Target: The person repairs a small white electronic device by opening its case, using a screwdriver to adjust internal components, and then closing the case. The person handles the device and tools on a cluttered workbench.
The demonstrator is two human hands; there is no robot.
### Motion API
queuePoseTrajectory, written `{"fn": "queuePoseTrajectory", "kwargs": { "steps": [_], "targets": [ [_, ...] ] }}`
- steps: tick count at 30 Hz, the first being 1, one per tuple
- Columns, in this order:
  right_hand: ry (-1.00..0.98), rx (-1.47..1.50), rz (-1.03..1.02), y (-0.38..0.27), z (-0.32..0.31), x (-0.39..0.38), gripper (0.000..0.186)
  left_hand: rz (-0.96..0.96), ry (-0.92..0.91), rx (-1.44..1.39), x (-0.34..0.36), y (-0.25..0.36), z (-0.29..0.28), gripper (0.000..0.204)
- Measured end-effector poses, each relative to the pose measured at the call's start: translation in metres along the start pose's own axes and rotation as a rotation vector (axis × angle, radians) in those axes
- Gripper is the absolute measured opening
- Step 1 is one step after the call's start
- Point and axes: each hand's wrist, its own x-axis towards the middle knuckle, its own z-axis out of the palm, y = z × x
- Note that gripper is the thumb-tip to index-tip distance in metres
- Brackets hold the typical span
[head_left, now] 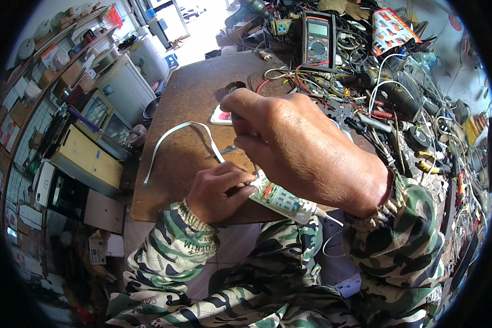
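An opened white power strip (284, 200), its inner parts and a red piece exposed, lies slanted at the table's near edge. My left hand (218, 191) is closed at its left end, thumb and forefinger pinched on it. Above it is my right hand (306, 142), fingers wrapped round a dark-handled screwdriver (255, 168); its thin shaft points down at the strip, and its tip is hard to make out. A flat white band (175, 128) curves over the table to my left hand. From the strip's right end runs a white cord (329, 217).
On the brown table (186, 93) lie a small metal tool (227, 150), a white-and-red piece (221, 116) and a dark round part (235, 86). A multimeter (318, 41) stands at the back. Tangled wires (415, 98) and tools heap up on the right; shelves (65, 71) line the left.
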Motion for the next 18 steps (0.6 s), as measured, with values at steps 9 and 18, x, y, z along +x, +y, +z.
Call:
{"fn": "queuePoseTrajectory", "kwargs": {
  "steps": [9, 18],
  "targets": [
    [0.064, -0.005, -0.076, 0.006, 0.005, 0.002, 0.013, 0.056, 0.010, 0.082, -0.002, -0.002, -0.001, 0.013],
    [0.025, 0.029, 0.032, -0.002, 0.002, 0.002, 0.022, 0.085, -0.039, 0.107, -0.001, -0.011, -0.004, 0.014]
  ]
}}
